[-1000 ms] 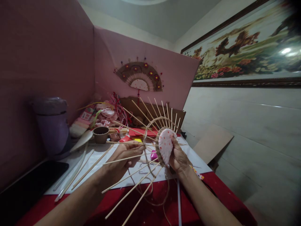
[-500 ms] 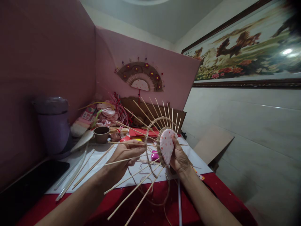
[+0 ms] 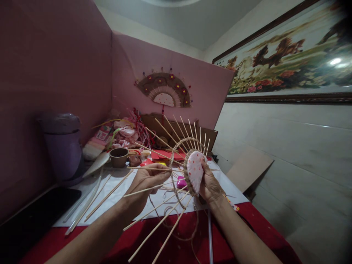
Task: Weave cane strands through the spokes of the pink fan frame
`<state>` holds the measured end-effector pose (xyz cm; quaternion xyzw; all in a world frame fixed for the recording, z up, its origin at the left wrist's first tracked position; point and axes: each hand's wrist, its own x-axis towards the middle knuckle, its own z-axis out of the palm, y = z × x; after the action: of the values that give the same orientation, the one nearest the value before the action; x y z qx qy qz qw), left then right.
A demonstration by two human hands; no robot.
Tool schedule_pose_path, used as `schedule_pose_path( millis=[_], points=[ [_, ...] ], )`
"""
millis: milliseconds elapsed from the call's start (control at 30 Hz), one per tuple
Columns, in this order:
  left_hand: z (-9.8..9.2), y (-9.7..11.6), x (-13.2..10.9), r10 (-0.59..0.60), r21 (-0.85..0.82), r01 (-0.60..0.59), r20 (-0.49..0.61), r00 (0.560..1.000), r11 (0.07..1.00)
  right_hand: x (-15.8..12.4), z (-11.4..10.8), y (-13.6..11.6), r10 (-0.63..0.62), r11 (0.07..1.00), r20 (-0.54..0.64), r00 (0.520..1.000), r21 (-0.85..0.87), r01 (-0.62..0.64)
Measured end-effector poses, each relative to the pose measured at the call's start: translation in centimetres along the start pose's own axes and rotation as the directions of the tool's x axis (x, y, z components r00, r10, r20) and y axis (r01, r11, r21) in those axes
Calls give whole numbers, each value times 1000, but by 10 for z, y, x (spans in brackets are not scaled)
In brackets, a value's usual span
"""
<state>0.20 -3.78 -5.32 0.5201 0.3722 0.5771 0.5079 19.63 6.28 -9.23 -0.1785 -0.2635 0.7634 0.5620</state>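
Observation:
My right hand (image 3: 211, 183) grips a half-round pad (image 3: 195, 171), white with orange-red dots and edged in brown twine. Thin wooden sticks (image 3: 154, 231) fan out from the pad's edge, up, left and down toward me. A ring of twine (image 3: 172, 157) crosses the sticks partway along. My left hand (image 3: 148, 179) pinches the twine ring where it meets one stick on the left side. Loose twine (image 3: 196, 227) hangs below over the red cloth.
White paper (image 3: 115, 190) lies on the red tablecloth (image 3: 269, 234). Around it are a brown cup (image 3: 118, 157), a purple container (image 3: 63, 150), a black phone-like slab (image 3: 46, 205), red paper (image 3: 165, 154) and loose sticks (image 3: 110, 194). A finished fan (image 3: 165, 86) hangs on the pink board.
The stick frame has tilted slightly; its upper tips sit a little lower and further left, its lower ones further right. Both hands keep their hold.

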Motion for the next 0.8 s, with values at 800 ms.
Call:
schedule_pose_path(
  millis=[800],
  points=[
    [-9, -8, -2, -21, -152, 44, 155, 988, 987, 0, 1, 2, -39, 999, 38, 999, -31, 40]
  ],
)
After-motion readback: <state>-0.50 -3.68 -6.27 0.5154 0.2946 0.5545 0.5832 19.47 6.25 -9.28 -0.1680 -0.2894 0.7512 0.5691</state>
